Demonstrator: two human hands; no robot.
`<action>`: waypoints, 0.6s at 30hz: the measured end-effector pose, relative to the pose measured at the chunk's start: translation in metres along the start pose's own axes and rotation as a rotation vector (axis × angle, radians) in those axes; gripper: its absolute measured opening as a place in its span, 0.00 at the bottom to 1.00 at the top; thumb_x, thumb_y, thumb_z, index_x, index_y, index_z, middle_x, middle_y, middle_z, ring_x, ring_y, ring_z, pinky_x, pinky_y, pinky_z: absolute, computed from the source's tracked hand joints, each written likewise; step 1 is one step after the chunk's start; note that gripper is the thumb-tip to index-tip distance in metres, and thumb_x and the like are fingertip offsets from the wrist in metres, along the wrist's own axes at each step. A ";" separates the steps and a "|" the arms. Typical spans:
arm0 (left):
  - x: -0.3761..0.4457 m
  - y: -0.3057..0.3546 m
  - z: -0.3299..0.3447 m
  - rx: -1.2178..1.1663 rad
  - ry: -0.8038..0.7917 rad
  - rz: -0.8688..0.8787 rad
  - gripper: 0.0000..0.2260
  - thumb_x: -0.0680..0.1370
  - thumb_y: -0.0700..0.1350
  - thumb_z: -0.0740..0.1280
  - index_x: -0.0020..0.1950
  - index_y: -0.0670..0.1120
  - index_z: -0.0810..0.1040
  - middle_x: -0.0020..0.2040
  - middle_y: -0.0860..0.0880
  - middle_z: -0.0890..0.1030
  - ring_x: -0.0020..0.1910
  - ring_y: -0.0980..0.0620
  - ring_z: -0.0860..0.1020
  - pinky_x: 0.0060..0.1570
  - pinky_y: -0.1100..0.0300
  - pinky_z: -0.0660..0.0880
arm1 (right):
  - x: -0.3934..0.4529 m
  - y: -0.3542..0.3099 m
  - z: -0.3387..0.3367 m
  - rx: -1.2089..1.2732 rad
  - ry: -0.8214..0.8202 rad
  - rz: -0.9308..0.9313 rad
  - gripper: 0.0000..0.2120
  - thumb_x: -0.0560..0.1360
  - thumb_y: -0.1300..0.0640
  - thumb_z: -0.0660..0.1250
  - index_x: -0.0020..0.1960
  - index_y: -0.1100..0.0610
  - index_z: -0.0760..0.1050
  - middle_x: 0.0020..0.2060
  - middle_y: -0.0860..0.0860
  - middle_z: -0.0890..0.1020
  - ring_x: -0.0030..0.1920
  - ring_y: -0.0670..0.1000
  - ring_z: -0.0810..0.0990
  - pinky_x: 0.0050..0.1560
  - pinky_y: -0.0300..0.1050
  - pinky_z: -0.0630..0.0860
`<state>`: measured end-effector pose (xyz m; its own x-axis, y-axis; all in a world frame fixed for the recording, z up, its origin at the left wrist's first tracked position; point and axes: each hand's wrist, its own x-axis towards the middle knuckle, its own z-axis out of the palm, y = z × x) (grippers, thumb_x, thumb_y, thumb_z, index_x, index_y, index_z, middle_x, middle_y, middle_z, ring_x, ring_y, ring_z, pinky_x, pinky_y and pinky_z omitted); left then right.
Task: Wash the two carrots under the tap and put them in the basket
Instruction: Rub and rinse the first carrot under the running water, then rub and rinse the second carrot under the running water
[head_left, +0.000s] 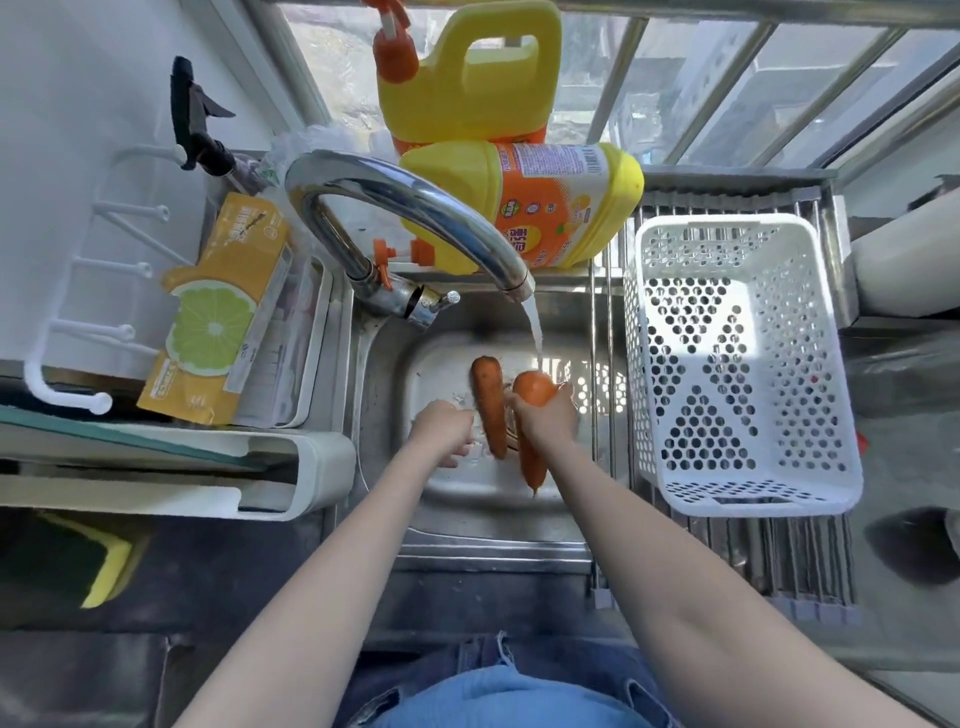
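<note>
Steel sink below a bright window, seen from above. Right hand is closed around the cleaner carrot, thick end up — the water stream from the tap falls right on that end, thin tip points down toward the person. Left hand is half curled, fingers loose, just beside the second carrot; it is a bit blurred, so I cannot tell if it touches or holds it. This second carrot is duller and browner, and lies next to the first one over the sink bottom.

Step in hand, as I judge: washing, approx. the middle of the task — one carrot is under the water, the other looks not yet rinsed. Next move calls for turning the held carrot under the stream, then bringing the dull one in; after that both go to the right, into the basket, which stands on a rack beside the sink and has nothing in it.

Count: carrots 2, hands 2, basket 1, tap 1, yellow detergent jugs 2 (one standing, one lying).
</note>
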<state>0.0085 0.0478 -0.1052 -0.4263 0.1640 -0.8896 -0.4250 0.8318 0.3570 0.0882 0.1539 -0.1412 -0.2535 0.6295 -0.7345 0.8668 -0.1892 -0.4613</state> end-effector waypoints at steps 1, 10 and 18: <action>0.001 -0.005 -0.006 0.001 -0.018 -0.027 0.06 0.77 0.39 0.58 0.41 0.43 0.71 0.36 0.44 0.75 0.31 0.47 0.72 0.31 0.62 0.66 | 0.005 0.007 -0.001 -0.020 -0.015 0.031 0.41 0.72 0.45 0.73 0.75 0.61 0.58 0.68 0.60 0.73 0.67 0.61 0.72 0.64 0.51 0.70; 0.022 -0.032 -0.018 0.014 -0.086 -0.067 0.07 0.79 0.39 0.58 0.42 0.43 0.72 0.37 0.46 0.75 0.31 0.51 0.73 0.31 0.63 0.63 | 0.044 0.044 0.025 -0.134 0.025 0.099 0.38 0.76 0.46 0.69 0.77 0.61 0.56 0.68 0.61 0.73 0.68 0.62 0.72 0.65 0.51 0.69; 0.024 -0.040 -0.013 -0.069 -0.095 -0.009 0.07 0.81 0.40 0.57 0.52 0.41 0.74 0.38 0.47 0.76 0.32 0.52 0.73 0.29 0.64 0.64 | 0.046 0.031 0.049 -0.546 0.240 -0.187 0.30 0.75 0.40 0.64 0.69 0.58 0.67 0.70 0.60 0.68 0.70 0.61 0.65 0.65 0.59 0.63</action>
<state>0.0053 0.0118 -0.1371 -0.3464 0.2088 -0.9146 -0.4838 0.7955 0.3648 0.0821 0.1400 -0.2138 -0.3735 0.7787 -0.5041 0.9276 0.3131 -0.2037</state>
